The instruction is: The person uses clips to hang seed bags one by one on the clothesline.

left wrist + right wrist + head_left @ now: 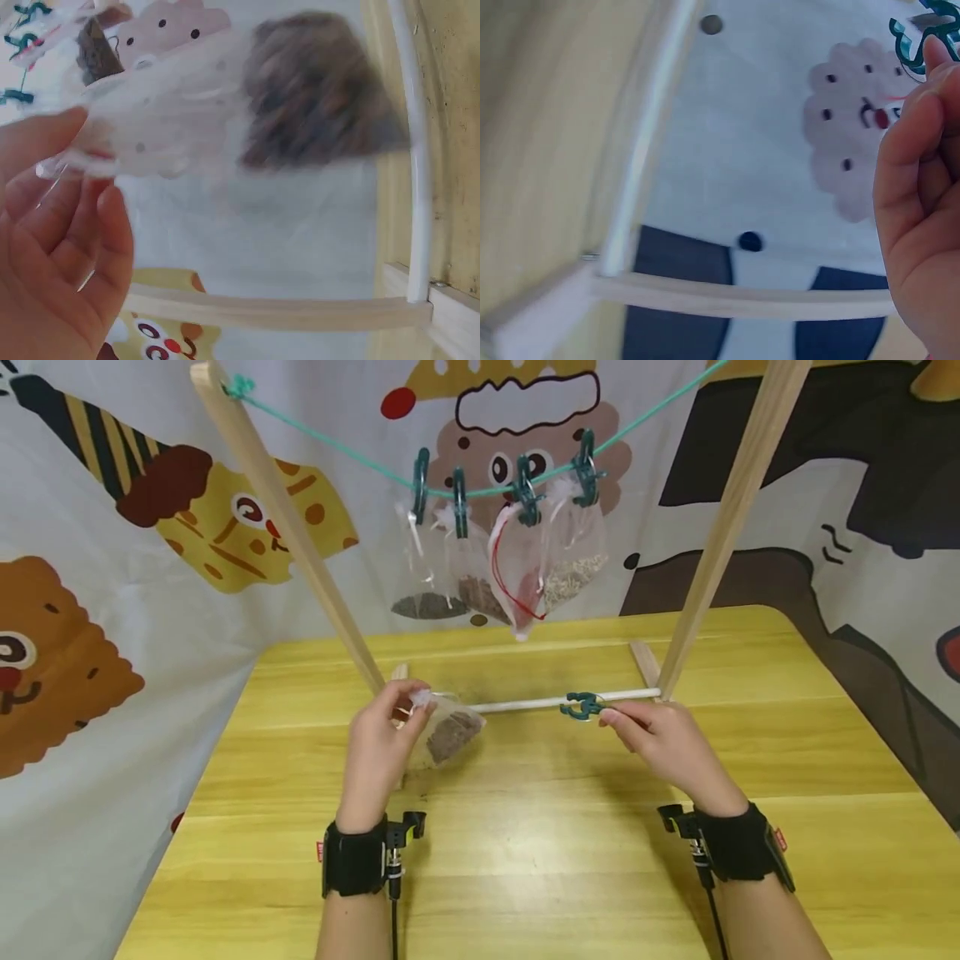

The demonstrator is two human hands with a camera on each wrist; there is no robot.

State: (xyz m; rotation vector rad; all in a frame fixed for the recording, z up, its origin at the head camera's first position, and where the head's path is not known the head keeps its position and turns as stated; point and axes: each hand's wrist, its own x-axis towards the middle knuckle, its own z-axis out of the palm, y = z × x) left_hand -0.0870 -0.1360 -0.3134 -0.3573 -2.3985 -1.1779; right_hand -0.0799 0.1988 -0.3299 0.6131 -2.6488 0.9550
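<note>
My left hand pinches the gathered top of a sheer mesh pouch with dark brown bits in its bottom. In the left wrist view the pouch stretches sideways from the fingertips, blurred. Between thumb and fingers, my right hand holds a dark green plastic clip by its handle end, its mouth toward the left. The clip also shows at the top right of the right wrist view. Several filled mesh pouches hang from a green cord, held by green clips.
Two wooden posts carry the cord, with a white rod joining them low down. The frame stands on a yellow wood-grain table. Behind it hangs a cartoon-printed cloth. Both wrists wear black straps with cameras and cables.
</note>
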